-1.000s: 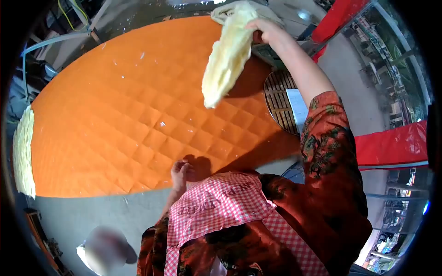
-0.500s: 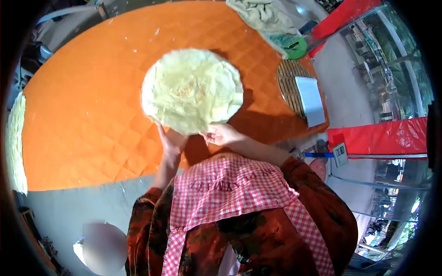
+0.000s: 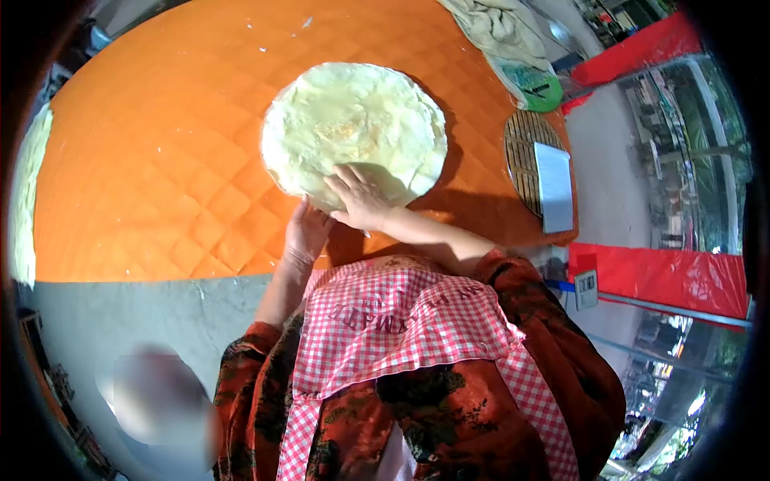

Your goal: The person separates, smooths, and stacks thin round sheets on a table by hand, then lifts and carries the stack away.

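A broad, round pile of thin pale flatbreads [image 3: 353, 120], faintly browned in the middle, lies on the orange quilted cover near its front edge. My left hand [image 3: 309, 232] is at the pile's near-left rim, its thumb against the edge and its other fingers partly hidden beneath. Across the top near the front, my right hand [image 3: 358, 198] lies flat with fingers spread, touching the uppermost sheet and holding nothing.
The orange cover [image 3: 160, 160] spreads far to the left. On the right are a round slatted mat [image 3: 523, 152] and a white rectangular item [image 3: 555, 188]. Behind them lie a crumpled cloth [image 3: 501, 36] and a green item [image 3: 545, 94]. Pale sheets [image 3: 30, 200] show at the far left.
My right hand has let go of the near rim and moved onto the top sheet, fingers spreading. The lifted front edge now lies flatter. My left hand stays at the rim.
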